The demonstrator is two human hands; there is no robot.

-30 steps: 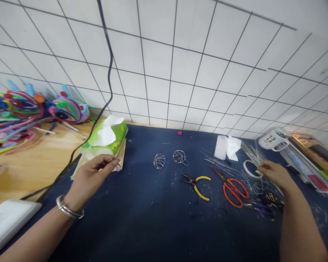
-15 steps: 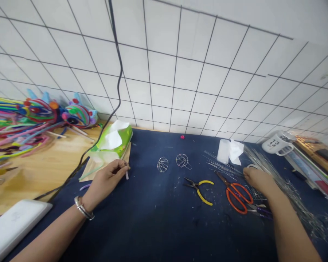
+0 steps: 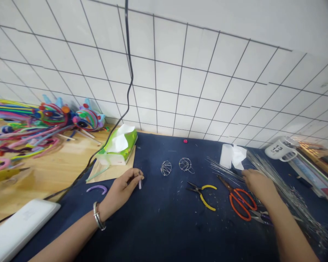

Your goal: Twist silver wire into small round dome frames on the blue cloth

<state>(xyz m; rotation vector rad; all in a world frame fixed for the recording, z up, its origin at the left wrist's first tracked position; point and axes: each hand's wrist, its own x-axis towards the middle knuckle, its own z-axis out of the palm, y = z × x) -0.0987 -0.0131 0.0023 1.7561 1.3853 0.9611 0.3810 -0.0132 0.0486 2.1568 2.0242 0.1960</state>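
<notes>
1. Hold in the left hand a small purple piece, pinched narrowly between thumb and finger, one end hanging below the fingertips.
2. Have the right hand close to the right end of some thin wires, fingers bent together. Cannot tell of any grip there, the fingertips being hard to see.
3. Find between the hands, a little beyond the left fingertips, one wire frame and, just to its right, a second wire frame, both small and roundish.
4. See also between the hands, but closer to the right one, the pliers, with yellow handles spread apart.
5. Notice just left of the right hand the scissors, with orange handles, blades pointing away.
6. Look beyond the right hand, slightly left, for a white box beside a crumpled tissue; farther, to the right, for a mug.
7. See beyond the left hand a green tissue pack on brown paper; left of the same hand, a curved purple strip.
8. Note under both hands a dark blue cloth.
</notes>
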